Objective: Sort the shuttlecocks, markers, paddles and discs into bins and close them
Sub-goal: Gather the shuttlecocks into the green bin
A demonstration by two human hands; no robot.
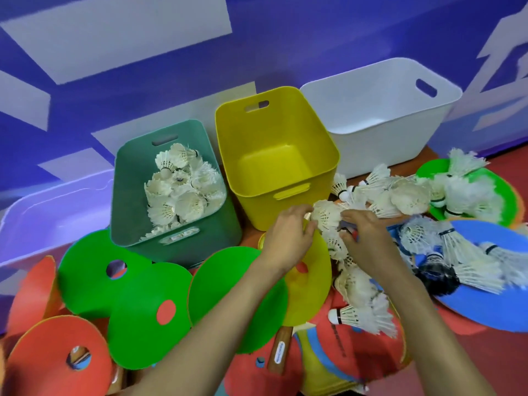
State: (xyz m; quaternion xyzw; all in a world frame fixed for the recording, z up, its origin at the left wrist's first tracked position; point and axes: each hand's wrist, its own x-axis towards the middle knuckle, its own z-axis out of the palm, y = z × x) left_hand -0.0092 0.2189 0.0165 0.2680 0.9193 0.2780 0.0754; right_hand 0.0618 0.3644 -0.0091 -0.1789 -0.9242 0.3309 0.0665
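Note:
A green bin (134, 178) left of centre holds several white shuttlecocks (183, 192). Beside it a yellow bin (323, 144) and behind that a white bin (400, 90) show bare floors. A lavender bin (43, 218) lies at the far left. My left hand (288, 235) grips the cork end of a white shuttlecock (325, 214) in front of the yellow bin. My right hand (363, 232) has curled fingers in the loose shuttlecock pile (400, 195); what it holds is hidden. Flat green discs (128, 295), orange discs (57, 364), a yellow disc (317, 275) and a blue disc (485, 298) lie around.
A paddle's wooden handle (281, 350) shows under the discs near the bottom centre, on an orange-and-blue printed sheet (343, 355). More shuttlecocks (363, 312) lie scattered on the right, some on a green disc (491, 190). A purple and grey wall stands behind the bins.

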